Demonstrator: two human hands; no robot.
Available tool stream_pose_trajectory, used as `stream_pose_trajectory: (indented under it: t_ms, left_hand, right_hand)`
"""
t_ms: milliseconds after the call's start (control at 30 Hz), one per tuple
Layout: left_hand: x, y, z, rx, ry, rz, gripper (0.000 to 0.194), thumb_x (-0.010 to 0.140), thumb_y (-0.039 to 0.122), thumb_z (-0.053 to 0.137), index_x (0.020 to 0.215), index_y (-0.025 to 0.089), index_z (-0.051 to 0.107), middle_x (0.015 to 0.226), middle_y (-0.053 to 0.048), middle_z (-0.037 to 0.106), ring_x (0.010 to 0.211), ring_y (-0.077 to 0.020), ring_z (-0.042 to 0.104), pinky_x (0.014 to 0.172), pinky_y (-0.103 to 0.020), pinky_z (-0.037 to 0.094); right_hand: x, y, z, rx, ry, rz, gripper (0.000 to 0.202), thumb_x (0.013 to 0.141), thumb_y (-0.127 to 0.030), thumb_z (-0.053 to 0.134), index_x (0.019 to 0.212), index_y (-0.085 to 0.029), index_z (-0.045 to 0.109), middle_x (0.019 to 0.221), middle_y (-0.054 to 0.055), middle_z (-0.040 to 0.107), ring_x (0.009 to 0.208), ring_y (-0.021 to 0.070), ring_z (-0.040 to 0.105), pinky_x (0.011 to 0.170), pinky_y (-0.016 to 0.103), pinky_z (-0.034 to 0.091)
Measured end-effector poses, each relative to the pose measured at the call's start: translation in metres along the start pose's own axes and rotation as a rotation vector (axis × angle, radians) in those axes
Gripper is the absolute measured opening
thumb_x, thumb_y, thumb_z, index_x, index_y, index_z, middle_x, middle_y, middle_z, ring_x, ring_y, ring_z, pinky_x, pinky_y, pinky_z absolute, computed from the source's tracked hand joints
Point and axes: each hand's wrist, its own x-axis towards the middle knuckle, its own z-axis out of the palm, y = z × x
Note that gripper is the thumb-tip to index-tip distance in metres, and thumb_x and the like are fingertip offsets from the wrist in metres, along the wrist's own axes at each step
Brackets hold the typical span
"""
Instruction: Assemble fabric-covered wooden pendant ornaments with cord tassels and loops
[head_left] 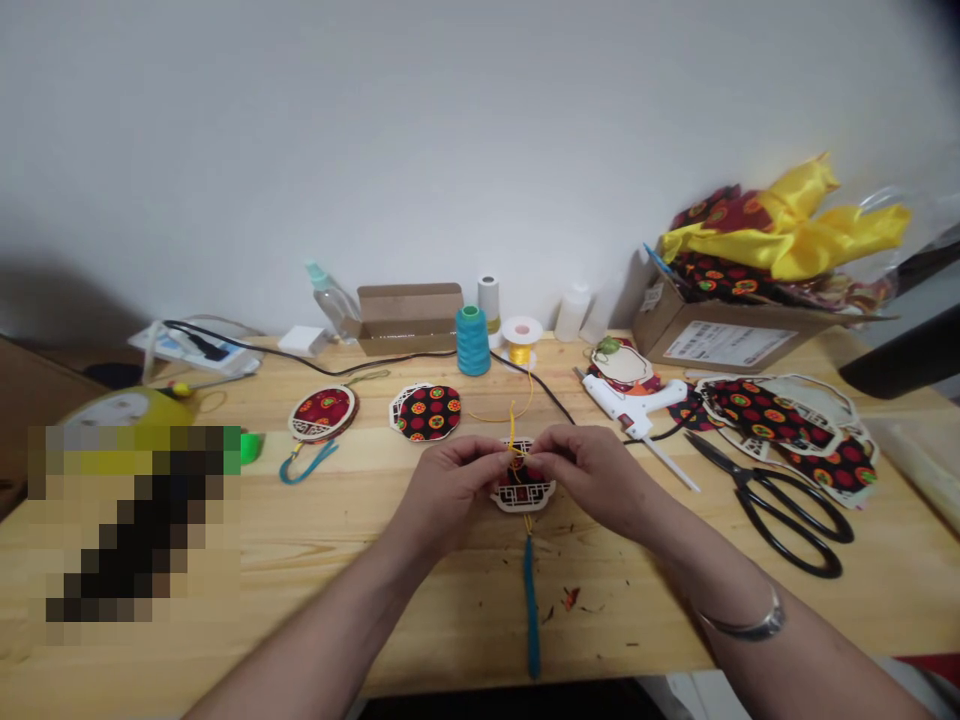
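A small wooden lattice pendant [523, 497] with dark patterned fabric lies on the table in front of me. From its lower end a teal tassel [532, 610] hangs toward the table's front edge. At the pendant's top, my left hand [455, 490] pinches a thin yellow cord [513, 425] between thumb and fingertips. Opposite it, my right hand [589, 475] pinches the same cord, its fingertips almost meeting the left ones. The cord runs up from between the hands. The fingers partly cover the pendant's upper part.
Black scissors [772, 500] and a white glue gun [634, 405] lie to the right. Behind stand a teal thread cone [472, 342] and a yellow cord spool [521, 345]. A round pendant [322, 414] and a fabric piece [427, 413] are left. A cardboard box [720, 335] holds fabric.
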Motion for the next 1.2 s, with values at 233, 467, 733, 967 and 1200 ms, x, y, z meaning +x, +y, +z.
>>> stream_pose_trajectory:
  t_ms: [233,467,733,967,1200]
  left_hand:
    - [0.002,-0.003,0.001,-0.073,0.011,-0.017,0.011,0.063,0.021,0.072,0.067,0.011,0.07,0.051,0.002,0.057,0.048,-0.0051,0.044,0.048,-0.017,0.032]
    - [0.002,-0.002,0.001,-0.208,0.014,-0.094,0.015,0.058,0.021,0.075,0.067,0.01,0.07,0.055,-0.001,0.062,0.048,-0.0061,0.049,0.049,-0.019,0.036]
    - [0.0,-0.002,0.001,-0.289,-0.002,-0.143,0.017,0.057,0.019,0.076,0.069,0.009,0.069,0.057,-0.001,0.062,0.045,-0.0037,0.047,0.046,-0.015,0.036]
    - [0.003,-0.001,-0.002,-0.398,-0.138,-0.25,0.016,0.061,0.016,0.074,0.07,0.007,0.066,0.049,0.005,0.048,0.037,0.0027,0.025,0.035,-0.01,0.015]
    - [0.002,0.002,-0.001,-0.388,-0.085,-0.235,0.016,0.058,0.013,0.076,0.066,0.008,0.064,0.051,0.004,0.051,0.038,0.0022,0.032,0.034,-0.008,0.017]
  right_hand:
    - [-0.009,-0.007,0.011,-0.046,0.11,-0.052,0.017,0.081,-0.029,0.056,0.068,-0.018,0.06,0.061,-0.001,0.062,0.055,0.0102,0.052,0.052,0.022,0.037]
    - [-0.019,-0.004,0.029,-0.425,0.26,-0.362,0.016,0.087,-0.021,0.047,0.082,-0.017,0.061,0.071,0.002,0.065,0.062,0.0132,0.057,0.057,0.025,0.034]
    - [-0.021,-0.002,0.039,-0.743,0.365,-0.591,0.017,0.088,-0.016,0.045,0.076,-0.017,0.057,0.062,0.002,0.059,0.056,0.0154,0.051,0.052,0.029,0.028]
    - [-0.02,-0.004,0.037,-0.889,0.373,-0.667,0.021,0.086,-0.009,0.041,0.072,-0.016,0.056,0.058,0.004,0.056,0.052,0.0163,0.046,0.049,0.03,0.026]
    - [-0.02,-0.006,0.03,-0.796,0.304,-0.634,0.018,0.086,-0.014,0.045,0.076,-0.016,0.061,0.064,0.004,0.059,0.059,0.0155,0.05,0.053,0.029,0.032]
